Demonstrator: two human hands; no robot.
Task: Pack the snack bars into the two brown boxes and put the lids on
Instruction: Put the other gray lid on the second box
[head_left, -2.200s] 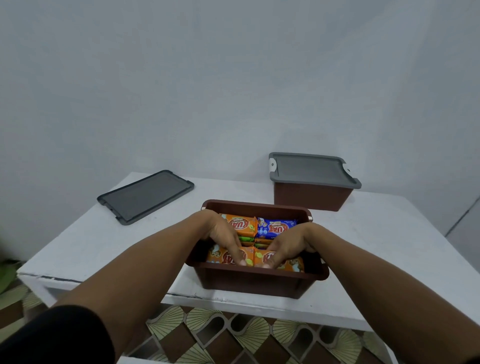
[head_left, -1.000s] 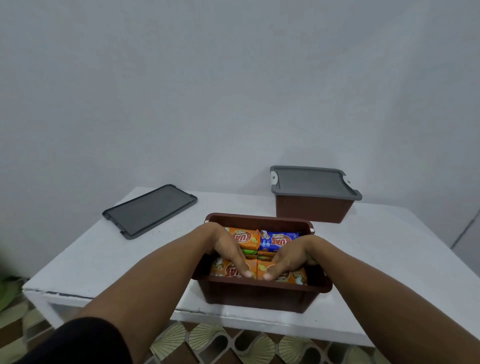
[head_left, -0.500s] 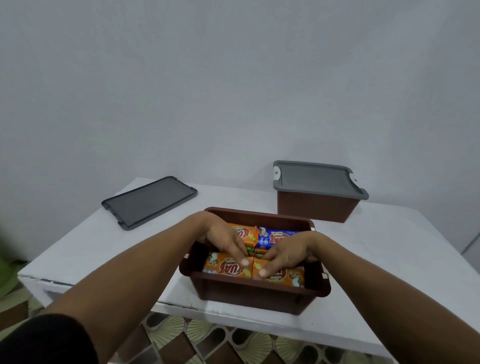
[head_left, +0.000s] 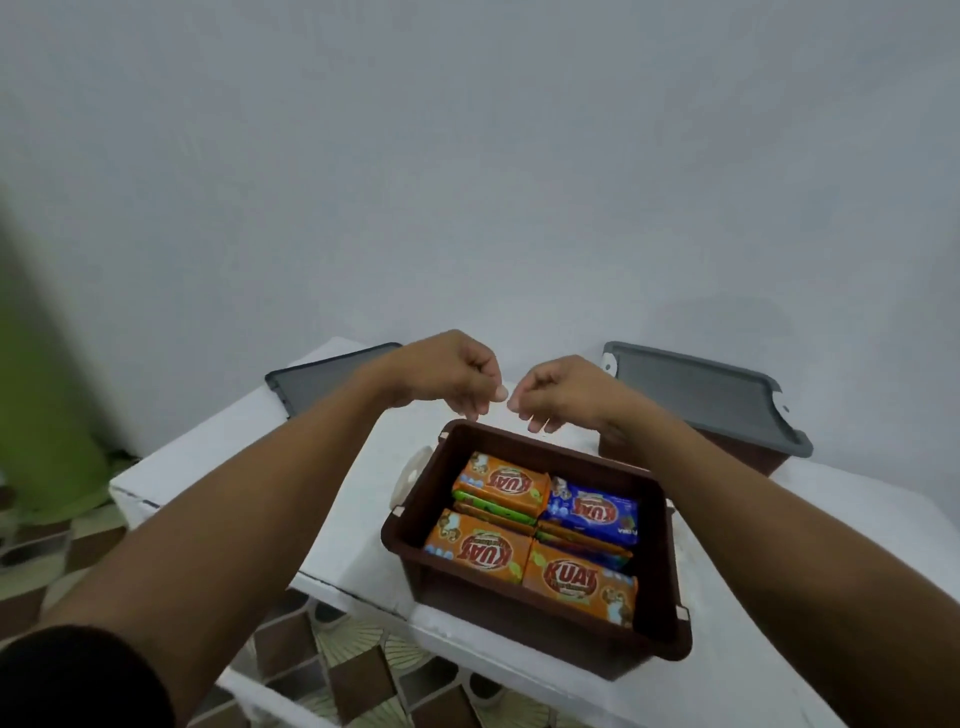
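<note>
I observe one open brown box (head_left: 671, 566) of smooth moulded plastic, rectangular with rounded corners, at the near edge of the white table (head_left: 234, 457). Inside it, the snack bars (head_left: 485, 551) lie flat in glossy foil wrappers. Four show on top: three orange and one blue bar (head_left: 592, 512). Green and orange edges show beneath, but I cannot count that lower layer.

My left hand (head_left: 452, 379) and right hand (head_left: 563, 392) hang just above the box's far rim. They are close together but not touching, fingers loosely curled downward, holding nothing.

A second brown box (head_left: 748, 456) stands far right, closed under a grey lid (head_left: 696, 395) with a raised rim. One loose grey lid (head_left: 322, 374), flat and matte, lies far left on the table. A blurred green shape (head_left: 41, 389) stands at the left, possibly a bin. The floor tiles (head_left: 363, 670) carry a fan pattern.
</note>
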